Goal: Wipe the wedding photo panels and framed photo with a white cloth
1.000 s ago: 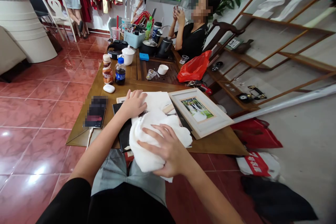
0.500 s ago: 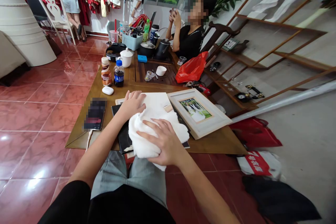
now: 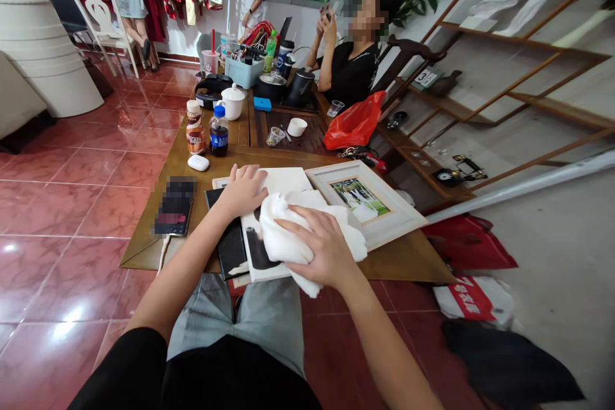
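A white cloth (image 3: pixel 283 230) is bunched under my right hand (image 3: pixel 319 246), whose fingers curl over it. It lies on a white-edged picture panel (image 3: pixel 254 234) with dark patches, covering much of its right half. My left hand (image 3: pixel 244 191) rests with fingers spread on the panel's upper left part. Under the panel, a black flat board (image 3: pixel 230 246) sticks out to the left. Just right of the cloth lies a white picture frame (image 3: pixel 408 218) holding a photo (image 3: pixel 360 198) with a white dress on green.
Left on the wooden table (image 3: pixel 144 250) lies a phone (image 3: pixel 175 208) with a cable. Behind it stand an earbud case (image 3: pixel 198 163), a brown bottle (image 3: pixel 195 131), a cola bottle (image 3: pixel 219 134) and a lidded white mug (image 3: pixel 233 104). A red bag (image 3: pixel 355 122) lies near a seated person (image 3: pixel 353 70).
My right hand has moved right with the cloth, uncovering the panel's left part and its dark patches. My left hand has stayed in place.
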Available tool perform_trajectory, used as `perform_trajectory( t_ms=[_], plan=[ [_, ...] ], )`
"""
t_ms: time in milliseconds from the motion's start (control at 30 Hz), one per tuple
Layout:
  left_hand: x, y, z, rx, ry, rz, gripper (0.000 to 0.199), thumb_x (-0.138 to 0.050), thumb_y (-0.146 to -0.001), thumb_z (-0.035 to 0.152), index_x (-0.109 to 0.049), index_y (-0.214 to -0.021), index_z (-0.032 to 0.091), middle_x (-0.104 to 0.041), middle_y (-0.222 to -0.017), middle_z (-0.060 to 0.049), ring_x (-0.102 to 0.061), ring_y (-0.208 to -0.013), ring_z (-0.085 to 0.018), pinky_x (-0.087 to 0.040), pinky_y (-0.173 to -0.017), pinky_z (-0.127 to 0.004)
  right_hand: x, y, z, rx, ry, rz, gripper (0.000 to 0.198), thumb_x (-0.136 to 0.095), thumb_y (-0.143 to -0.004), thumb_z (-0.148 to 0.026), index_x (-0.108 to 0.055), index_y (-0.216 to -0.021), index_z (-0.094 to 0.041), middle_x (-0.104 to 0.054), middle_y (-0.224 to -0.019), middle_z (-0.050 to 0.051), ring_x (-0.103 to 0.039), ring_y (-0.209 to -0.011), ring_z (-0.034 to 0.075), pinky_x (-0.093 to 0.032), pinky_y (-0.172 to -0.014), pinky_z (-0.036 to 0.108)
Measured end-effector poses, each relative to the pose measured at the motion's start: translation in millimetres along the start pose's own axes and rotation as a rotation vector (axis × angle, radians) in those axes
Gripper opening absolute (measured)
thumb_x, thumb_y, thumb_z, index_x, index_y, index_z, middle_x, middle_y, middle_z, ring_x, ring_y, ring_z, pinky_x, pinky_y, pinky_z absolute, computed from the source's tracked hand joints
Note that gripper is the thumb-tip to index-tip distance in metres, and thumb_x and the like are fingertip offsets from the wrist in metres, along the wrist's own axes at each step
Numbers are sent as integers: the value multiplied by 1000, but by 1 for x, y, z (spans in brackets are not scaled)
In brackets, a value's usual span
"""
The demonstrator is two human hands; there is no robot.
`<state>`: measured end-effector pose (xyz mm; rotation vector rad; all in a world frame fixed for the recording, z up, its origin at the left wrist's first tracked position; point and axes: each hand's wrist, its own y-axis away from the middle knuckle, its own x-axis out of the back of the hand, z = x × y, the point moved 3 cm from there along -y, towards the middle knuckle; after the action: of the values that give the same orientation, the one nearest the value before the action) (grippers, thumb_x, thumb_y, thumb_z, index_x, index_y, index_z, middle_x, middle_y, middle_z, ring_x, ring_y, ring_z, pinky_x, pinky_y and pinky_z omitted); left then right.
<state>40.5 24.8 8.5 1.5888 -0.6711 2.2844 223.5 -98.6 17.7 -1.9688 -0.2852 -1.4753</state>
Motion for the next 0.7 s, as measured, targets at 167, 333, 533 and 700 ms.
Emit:
perform_trajectory(
  t_ms=[167,333,533,700],
  plan=[
    [-1,0,-1,2,6,5,42,-46,-96,32,-52,-136,22,-49,-150,-13,-40,-143,-30,-18,-124,-60,0,2,-8,-7,29,-18,71,-74,-76,-45,-57,-144,-30,-48,-152,13,-46,-129,40,-33,-108,58],
    [-2,0,-2,-3,27,-10,44,-46,-96,33,-51,-139,22,-49,-151,-13,-40,-144,-29,-17,-125,-59,5,21,-28,73,15,-57,76,-74,-72,-44,-55,-145,-30,-45,-155,12,-41,-133,43,-29,-112,62],
    [1,-1,0,-4,35,-42,45,-45,-96,32,-51,-139,20,-47,-152,-14,-39,-145,-30,-15,-125,-59,13,33,-24,65,-2,-44,75,-75,-73,-44,-55,-144,-30,-48,-151,13,-46,-130,40,-34,-107,57],
    [1,-1,0,-21,21,-33,44,-45,-96,31,-52,-138,20,-47,-153,-14,-38,-145,-30,-16,-125,-60,6,13,6,-60,47,-23,68,-73,-78,-46,-58,-143,-30,-51,-148,13,-50,-126,38,-38,-103,54]
  ],
)
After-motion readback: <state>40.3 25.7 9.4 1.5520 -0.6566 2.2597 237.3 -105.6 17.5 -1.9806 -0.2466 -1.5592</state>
